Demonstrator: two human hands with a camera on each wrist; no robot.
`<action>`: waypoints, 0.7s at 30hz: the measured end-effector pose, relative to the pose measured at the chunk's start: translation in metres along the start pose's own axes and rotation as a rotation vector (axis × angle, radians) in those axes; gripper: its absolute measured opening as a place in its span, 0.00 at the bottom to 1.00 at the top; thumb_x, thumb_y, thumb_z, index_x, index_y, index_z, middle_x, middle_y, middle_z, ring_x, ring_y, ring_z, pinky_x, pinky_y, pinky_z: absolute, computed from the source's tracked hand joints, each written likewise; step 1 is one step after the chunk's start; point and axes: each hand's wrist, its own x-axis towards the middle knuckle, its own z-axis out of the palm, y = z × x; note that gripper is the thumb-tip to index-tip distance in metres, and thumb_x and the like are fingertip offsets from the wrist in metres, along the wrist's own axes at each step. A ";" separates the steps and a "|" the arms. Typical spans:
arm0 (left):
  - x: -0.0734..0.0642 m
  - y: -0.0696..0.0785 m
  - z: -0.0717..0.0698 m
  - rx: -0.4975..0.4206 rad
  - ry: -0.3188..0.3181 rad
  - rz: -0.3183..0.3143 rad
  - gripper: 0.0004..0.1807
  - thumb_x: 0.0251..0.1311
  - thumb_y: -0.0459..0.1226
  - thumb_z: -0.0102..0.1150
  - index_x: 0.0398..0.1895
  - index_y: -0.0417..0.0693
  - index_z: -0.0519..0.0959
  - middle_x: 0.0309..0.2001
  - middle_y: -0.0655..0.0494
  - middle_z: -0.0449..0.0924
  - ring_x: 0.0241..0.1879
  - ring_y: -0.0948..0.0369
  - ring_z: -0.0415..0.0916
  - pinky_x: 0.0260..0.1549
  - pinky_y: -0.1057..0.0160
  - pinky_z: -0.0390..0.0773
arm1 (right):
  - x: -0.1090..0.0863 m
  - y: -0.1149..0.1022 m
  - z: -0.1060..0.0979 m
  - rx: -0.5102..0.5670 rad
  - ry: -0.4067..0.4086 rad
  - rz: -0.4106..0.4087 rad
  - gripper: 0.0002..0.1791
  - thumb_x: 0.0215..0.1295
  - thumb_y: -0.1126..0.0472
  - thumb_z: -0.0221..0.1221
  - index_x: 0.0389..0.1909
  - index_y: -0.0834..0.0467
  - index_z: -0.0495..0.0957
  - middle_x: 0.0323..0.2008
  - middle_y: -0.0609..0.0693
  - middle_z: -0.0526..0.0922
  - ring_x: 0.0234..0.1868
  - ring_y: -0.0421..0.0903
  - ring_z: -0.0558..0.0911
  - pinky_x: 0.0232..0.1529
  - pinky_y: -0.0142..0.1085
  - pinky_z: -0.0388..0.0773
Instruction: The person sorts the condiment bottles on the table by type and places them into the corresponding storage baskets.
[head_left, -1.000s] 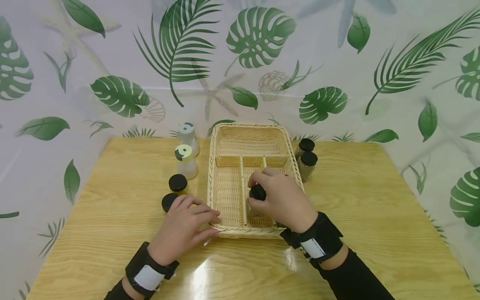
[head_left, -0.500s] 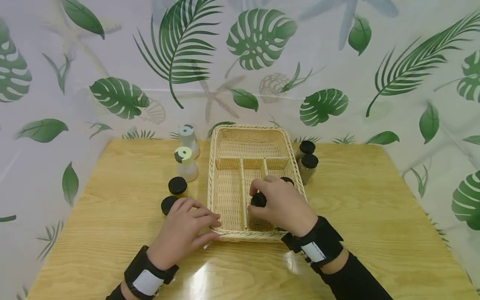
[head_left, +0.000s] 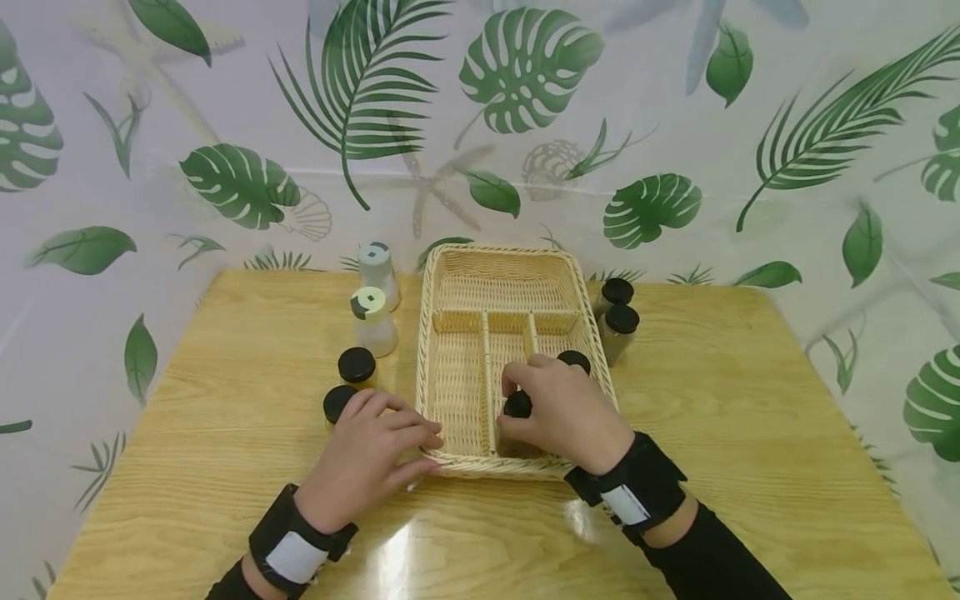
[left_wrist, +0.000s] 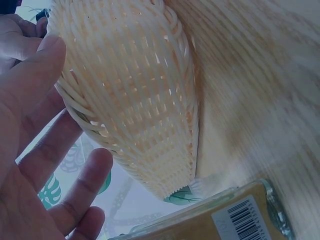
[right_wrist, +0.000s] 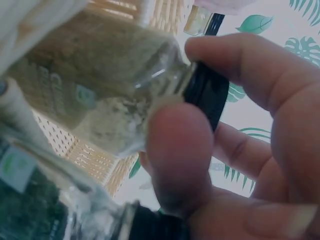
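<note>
1. Leaf-printed cloth (head_left: 540, 225) stands behind the wood-grain worktop (head_left: 735, 417), where I see a divided wicker basket (head_left: 502, 469).
2. Compared with a second ago, the held jar (right_wrist: 115, 82) sits lower on my head feed, nearer the basket's front wall, and the right grip (head_left: 573, 412) has moved with it.
3. That shift uncovers the black cap of a neighbouring jar (head_left: 573, 360) in the right front compartment, mostly hidden by the hand before.
4. On the left grip (head_left: 367, 458) I notice no real change: fingers lapped over the rim at the near-left corner, thumb against the outer wall.
5. My right grip is drawn in to the cap's width, thumb on one side, fingers on the other; the jar's body extends below them into the middle front compartment. Whether its base touches the basket floor, I can't tell.
6. Just beside it, my right wrist feed shows a dark-green-filled jar (right_wrist: 30, 200).
</note>
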 end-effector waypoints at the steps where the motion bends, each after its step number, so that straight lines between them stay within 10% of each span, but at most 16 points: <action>1: 0.000 0.000 0.000 -0.001 0.001 0.003 0.13 0.52 0.56 0.64 0.35 0.63 0.84 0.43 0.69 0.81 0.46 0.61 0.67 0.52 0.52 0.62 | 0.000 0.000 0.000 -0.002 -0.003 0.000 0.14 0.47 0.49 0.67 0.29 0.49 0.74 0.24 0.44 0.70 0.18 0.40 0.67 0.15 0.32 0.64; 11: -0.001 0.001 0.000 -0.007 0.002 -0.011 0.13 0.51 0.56 0.64 0.35 0.63 0.84 0.43 0.71 0.81 0.45 0.62 0.67 0.53 0.52 0.62 | -0.004 0.009 -0.009 0.043 0.029 -0.052 0.16 0.54 0.43 0.65 0.35 0.50 0.77 0.30 0.44 0.73 0.23 0.39 0.69 0.23 0.33 0.71; 21: -0.002 0.005 0.001 -0.020 0.015 -0.007 0.11 0.52 0.55 0.65 0.34 0.63 0.84 0.42 0.71 0.81 0.44 0.62 0.68 0.51 0.51 0.63 | -0.014 0.082 -0.030 0.061 0.210 0.081 0.22 0.59 0.41 0.61 0.47 0.49 0.77 0.37 0.48 0.75 0.31 0.44 0.75 0.28 0.40 0.74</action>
